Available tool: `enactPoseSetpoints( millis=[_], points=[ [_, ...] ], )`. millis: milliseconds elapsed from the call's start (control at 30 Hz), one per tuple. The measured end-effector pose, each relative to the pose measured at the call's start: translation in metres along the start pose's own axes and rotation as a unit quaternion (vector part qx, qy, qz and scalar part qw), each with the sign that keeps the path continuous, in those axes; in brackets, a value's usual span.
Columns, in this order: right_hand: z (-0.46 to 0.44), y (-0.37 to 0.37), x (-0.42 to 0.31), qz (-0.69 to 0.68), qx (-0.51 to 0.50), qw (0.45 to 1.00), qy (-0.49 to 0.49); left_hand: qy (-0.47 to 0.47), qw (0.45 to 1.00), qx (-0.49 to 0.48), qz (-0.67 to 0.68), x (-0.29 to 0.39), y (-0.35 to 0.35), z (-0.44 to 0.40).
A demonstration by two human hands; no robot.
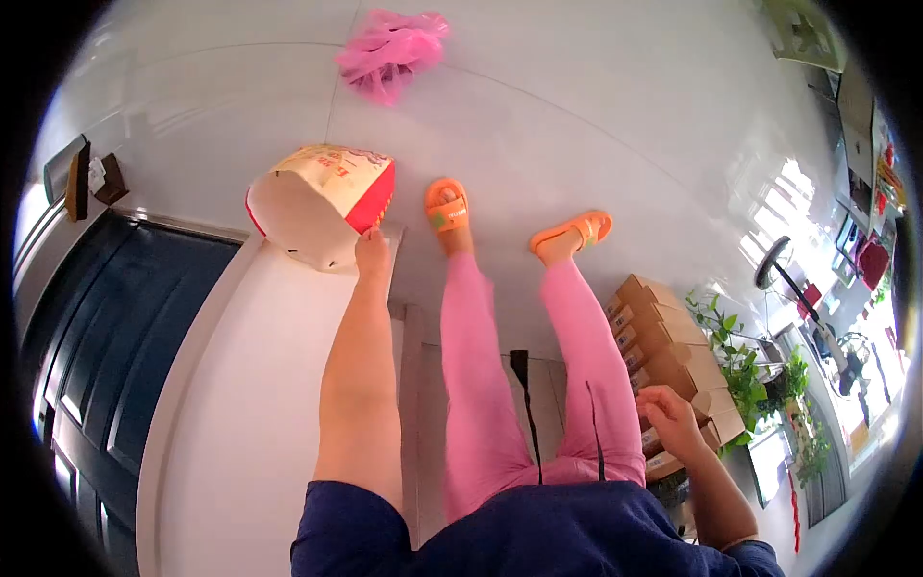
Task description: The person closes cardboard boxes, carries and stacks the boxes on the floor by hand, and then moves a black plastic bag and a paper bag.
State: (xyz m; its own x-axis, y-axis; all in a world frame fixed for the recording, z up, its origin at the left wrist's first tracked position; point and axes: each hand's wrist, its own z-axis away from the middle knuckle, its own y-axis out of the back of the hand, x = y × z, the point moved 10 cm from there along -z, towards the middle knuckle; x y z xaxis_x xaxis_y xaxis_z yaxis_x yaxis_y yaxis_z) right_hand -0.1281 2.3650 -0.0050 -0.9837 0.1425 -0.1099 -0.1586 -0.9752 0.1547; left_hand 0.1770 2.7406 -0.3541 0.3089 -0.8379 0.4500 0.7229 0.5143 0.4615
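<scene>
A large paper bag (356,178), cream with red sides and red print, has its wide mouth turned toward me. My left hand (372,252) pinches the bag's rim at its lower right corner, with the arm stretched out. My right hand (670,415) is near my right thigh, beside a stack of brown cardboard boxes (673,337). Its fingers are curled, and whether anything is between them cannot be made out. A crumpled pink plastic bag (392,53) lies on the pale tiled floor (538,125), beyond the paper bag.
My feet wear orange slippers (448,206) on the floor. At the left are a dark door (125,337) and a white wall (255,404). Green plants (740,375) stand beyond the boxes at the right, near a black-and-silver stand (803,298).
</scene>
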Motion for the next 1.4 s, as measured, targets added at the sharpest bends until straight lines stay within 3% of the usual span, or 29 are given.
enactPoseSetpoints(
  millis=[67, 167, 233, 333, 367, 433, 500, 567, 600, 667, 733, 800, 833, 900, 967, 1000, 1133, 1233, 1267, 1400],
  points=[
    [-0.001, 0.007, 0.001, 0.029, 0.005, 0.999, 0.022, 0.034, 0.990, 0.095, -0.094, 0.041, 0.038, 0.019],
    [-0.006, 0.005, 0.002, 0.048, 0.023, 0.997, 0.057, -0.079, 0.977, 0.189, -0.065, 0.106, 0.073, 0.084],
    [-0.012, -0.002, -0.007, 0.015, 0.029, 0.995, 0.089, -0.047, 0.988, 0.136, -0.065, 0.146, 0.082, 0.129],
    [0.020, -0.024, -0.106, 0.089, 0.047, 0.968, 0.229, -0.213, 0.955, 0.067, -0.195, 0.247, 0.063, 0.228],
    [0.037, -0.028, -0.130, 0.148, 0.081, 0.920, 0.355, -0.266, 0.940, 0.043, -0.209, 0.282, 0.050, 0.254],
    [0.067, -0.033, -0.150, 0.146, 0.083, 0.867, 0.469, -0.332, 0.902, -0.032, -0.274, 0.347, 0.019, 0.304],
    [0.123, -0.054, -0.193, 0.117, 0.019, 0.883, 0.455, -0.427, 0.854, -0.097, -0.282, 0.386, 0.045, 0.347],
    [0.166, -0.032, -0.186, 0.215, 0.015, 0.870, 0.444, -0.529, 0.776, -0.145, -0.310, 0.433, 0.022, 0.396],
    [0.174, -0.011, -0.169, 0.193, 0.049, 0.886, 0.419, -0.572, 0.737, -0.153, -0.326, 0.454, 0.007, 0.421],
    [0.230, 0.023, -0.155, 0.199, 0.213, 0.819, 0.493, -0.647, 0.681, -0.175, -0.296, 0.512, -0.009, 0.486],
    [0.270, 0.063, -0.159, 0.219, 0.252, 0.838, 0.432, -0.728, 0.575, -0.244, -0.281, 0.559, -0.009, 0.533],
    [0.295, 0.110, -0.108, 0.159, 0.288, 0.888, 0.322, -0.754, 0.509, -0.279, -0.307, 0.591, -0.043, 0.579],
    [0.312, 0.119, -0.097, 0.144, 0.308, 0.885, 0.317, -0.777, 0.462, -0.306, -0.298, 0.611, -0.049, 0.605],
    [0.380, 0.165, -0.058, 0.043, 0.552, 0.781, 0.289, -0.805, 0.392, -0.338, -0.290, 0.640, -0.063, 0.649],
    [0.420, 0.161, -0.029, 0.052, 0.619, 0.742, 0.252, -0.866, 0.355, -0.317, -0.154, 0.644, -0.046, 0.683],
    [0.452, 0.174, -0.007, 0.058, 0.664, 0.711, 0.224, -0.868, 0.338, -0.327, -0.158, 0.653, -0.055, 0.700],
    [0.504, 0.180, 0.101, 0.040, 0.717, 0.690, 0.088, -0.847, 0.346, -0.365, -0.172, 0.663, -0.091, 0.713],
    [0.529, 0.163, 0.173, 0.020, 0.783, 0.621, 0.017, -0.769, 0.426, -0.380, -0.288, 0.668, -0.135, 0.670],
    [0.536, 0.152, 0.193, 0.009, 0.793, 0.609, -0.012, -0.773, 0.425, -0.367, -0.294, 0.670, -0.138, 0.660],
    [0.540, 0.118, 0.237, -0.009, 0.789, 0.605, -0.108, -0.740, 0.483, -0.321, -0.341, 0.681, -0.144, 0.603]
  ],
)
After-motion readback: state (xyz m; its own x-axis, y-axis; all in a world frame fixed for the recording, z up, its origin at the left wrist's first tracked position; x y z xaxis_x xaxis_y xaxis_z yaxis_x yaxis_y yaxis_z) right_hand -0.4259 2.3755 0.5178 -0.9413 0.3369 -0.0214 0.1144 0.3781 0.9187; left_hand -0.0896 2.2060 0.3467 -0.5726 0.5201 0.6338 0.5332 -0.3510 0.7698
